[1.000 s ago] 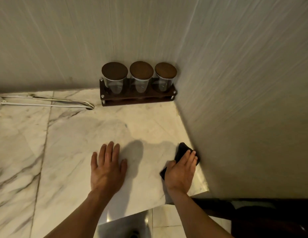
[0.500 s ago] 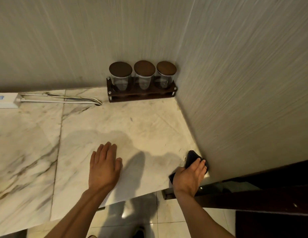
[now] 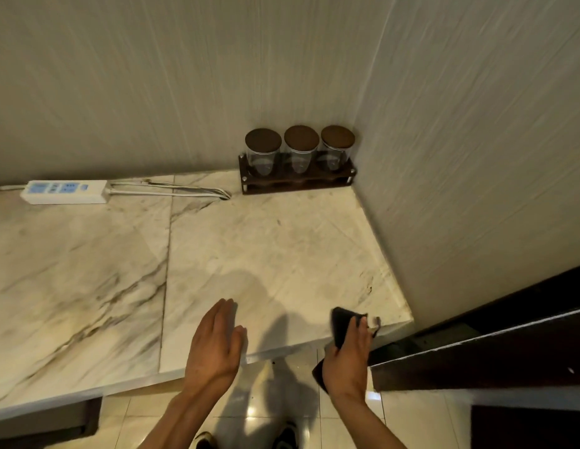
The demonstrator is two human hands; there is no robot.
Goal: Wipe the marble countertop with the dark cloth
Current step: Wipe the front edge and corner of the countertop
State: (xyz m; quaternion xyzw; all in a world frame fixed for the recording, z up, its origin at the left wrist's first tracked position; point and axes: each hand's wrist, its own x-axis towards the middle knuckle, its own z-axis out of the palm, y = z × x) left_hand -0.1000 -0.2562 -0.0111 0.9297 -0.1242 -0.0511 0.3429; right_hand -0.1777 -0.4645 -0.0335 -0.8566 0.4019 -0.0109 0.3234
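The white marble countertop [image 3: 266, 254] with grey veins fills the middle of the head view and ends in a corner between two walls. My right hand [image 3: 346, 361] grips the dark cloth [image 3: 342, 322] at the counter's front edge near the right corner; part of the cloth hangs below the edge. My left hand [image 3: 215, 345] lies flat with fingers together at the front edge, to the left of the cloth, holding nothing.
A dark wooden rack with three lidded glass jars [image 3: 296, 157] stands in the back corner. A white power strip [image 3: 63, 191] and its cables [image 3: 172, 189] lie along the back wall. A dark door or cabinet edge [image 3: 476, 348] juts out at right. Tiled floor lies below.
My right hand has dragged the cloth back from beside the right wall to the counter's front edge. My left hand slid back to the edge. The camera pulled back, showing the power strip.
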